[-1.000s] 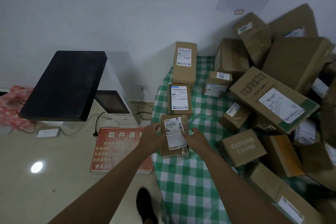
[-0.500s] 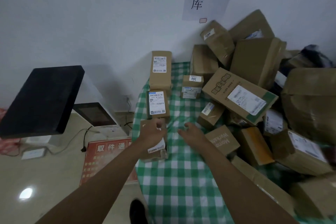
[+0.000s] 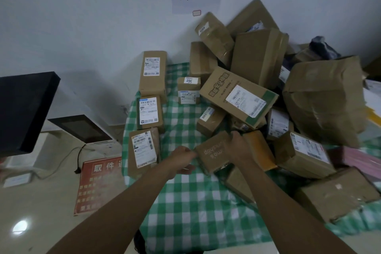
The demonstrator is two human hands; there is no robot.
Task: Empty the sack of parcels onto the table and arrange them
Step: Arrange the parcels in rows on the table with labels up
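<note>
Head view: piled boxes (image 3: pixel 237 97) crowd printed box (image 3: pixel 212 153).

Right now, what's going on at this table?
A person is sorting parcels on the green checked tablecloth. Both hands are on a small brown printed box: the right hand grips its top edge, the left hand holds its near-left corner. Three labelled boxes lie in a row along the left edge; the jumbled pile sits unsorted on the right.

The parcels (image 3: pixel 237 95) are matt brown cardboard with glossy tape and white paper labels. The tablecloth (image 3: pixel 185 202) is green-checked cloth. The floor (image 3: pixel 31 222) is glossy.
</note>
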